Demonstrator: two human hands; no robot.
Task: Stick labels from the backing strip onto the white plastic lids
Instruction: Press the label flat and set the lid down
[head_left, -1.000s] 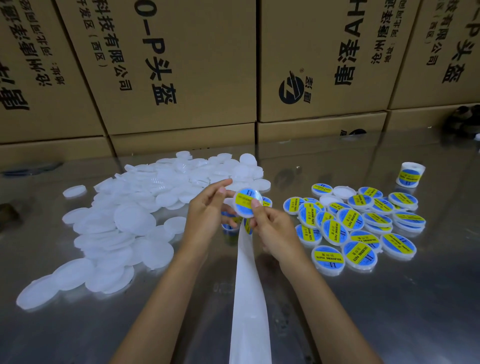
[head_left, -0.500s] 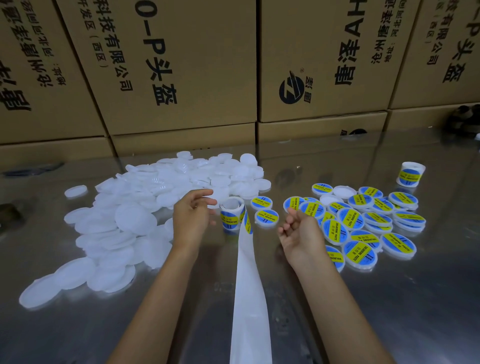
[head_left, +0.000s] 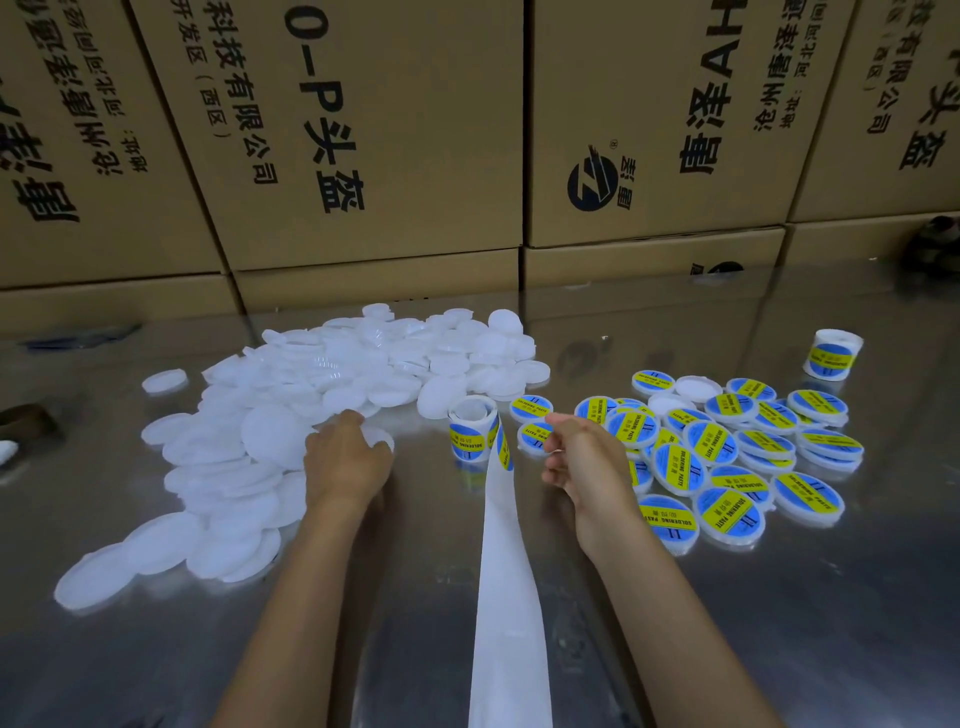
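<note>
A heap of plain white plastic lids (head_left: 291, 395) covers the left of the steel table. My left hand (head_left: 345, 460) lies palm down at the heap's right edge, its fingertips touching one white lid (head_left: 382, 441). A label roll (head_left: 470, 428) with blue and yellow labels stands upright in the middle. Its bare white backing strip (head_left: 511, 597) trails toward me. My right hand (head_left: 582, 460) hovers just right of the roll, fingers loosely curled and holding nothing. Several labelled lids (head_left: 727, 457) lie in a heap on the right.
A second label roll (head_left: 832, 356) stands at the far right of the table (head_left: 779, 623). Stacked cardboard boxes (head_left: 363, 156) form a wall along the back. A dark object (head_left: 26, 421) sits at the left edge.
Both hands held a labelled lid one second ago; it now lies beside the roll. My left hand has moved left onto the plain lids. My right hand has drawn back, holding nothing.
</note>
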